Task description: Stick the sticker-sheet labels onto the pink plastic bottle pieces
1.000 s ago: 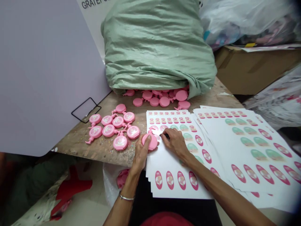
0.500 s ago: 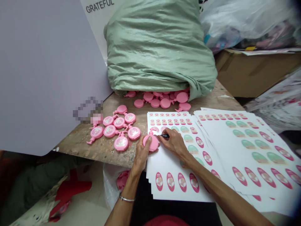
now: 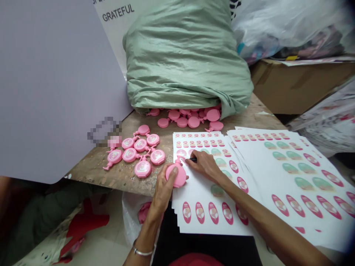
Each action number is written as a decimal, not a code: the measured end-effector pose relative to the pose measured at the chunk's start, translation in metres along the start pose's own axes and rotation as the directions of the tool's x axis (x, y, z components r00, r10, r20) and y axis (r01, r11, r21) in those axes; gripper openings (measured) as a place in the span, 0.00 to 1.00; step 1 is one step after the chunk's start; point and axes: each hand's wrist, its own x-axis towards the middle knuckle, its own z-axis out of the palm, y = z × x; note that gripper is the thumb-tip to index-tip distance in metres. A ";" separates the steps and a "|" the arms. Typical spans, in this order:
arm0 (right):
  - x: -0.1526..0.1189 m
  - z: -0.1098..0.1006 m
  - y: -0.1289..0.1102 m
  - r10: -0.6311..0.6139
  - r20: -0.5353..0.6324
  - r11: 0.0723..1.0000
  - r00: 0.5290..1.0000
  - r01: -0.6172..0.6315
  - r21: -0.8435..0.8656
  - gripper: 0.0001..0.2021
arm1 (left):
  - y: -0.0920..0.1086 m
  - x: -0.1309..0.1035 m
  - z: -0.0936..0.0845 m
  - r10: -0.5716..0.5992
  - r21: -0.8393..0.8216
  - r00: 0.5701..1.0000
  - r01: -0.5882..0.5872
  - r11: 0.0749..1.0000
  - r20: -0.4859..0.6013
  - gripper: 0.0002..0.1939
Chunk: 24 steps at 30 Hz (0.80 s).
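My left hand [image 3: 163,184] holds a round pink plastic piece [image 3: 177,176] with a pump-like top, its thumb across the plain face. Just to the right, my right hand [image 3: 202,162] pinches a small black tool [image 3: 193,159], its tip near a round sticker on the sticker sheet [image 3: 206,194]. That sheet tops a stack with small labels, green shapes and pink ovals. Left of my hands lie several pink pieces with picture labels [image 3: 142,168]. More plain pink pieces [image 3: 193,122] spill from under the green cloth bag [image 3: 185,55].
A second stack of sticker sheets [image 3: 257,166] lies to the right. A grey panel [image 3: 55,85] stands at the left. Behind on the right are a cardboard box [image 3: 302,85] and plastic bags [image 3: 288,26]. A plastic bag [image 3: 130,214] hangs below the table edge.
My left hand has moved slightly down with the pink piece, away from my right hand. My right hand has shifted a little left with the black tool, over the sheet.
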 end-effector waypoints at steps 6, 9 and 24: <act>0.022 -0.014 0.004 -0.004 0.207 0.973 0.978 -0.043 0.225 0.13 | -0.005 -0.016 -0.002 0.018 0.347 0.988 -0.070 0.935 0.152 0.17; 0.030 -0.019 0.000 -0.035 0.290 0.954 0.957 -0.054 0.295 0.15 | -0.007 -0.013 -0.002 0.033 0.404 0.987 -0.095 0.910 0.157 0.17; -0.070 -0.050 -0.023 -0.132 -0.147 0.800 0.980 0.193 0.569 0.12 | 0.002 -0.021 0.014 -0.192 -0.407 0.972 0.230 0.884 0.132 0.24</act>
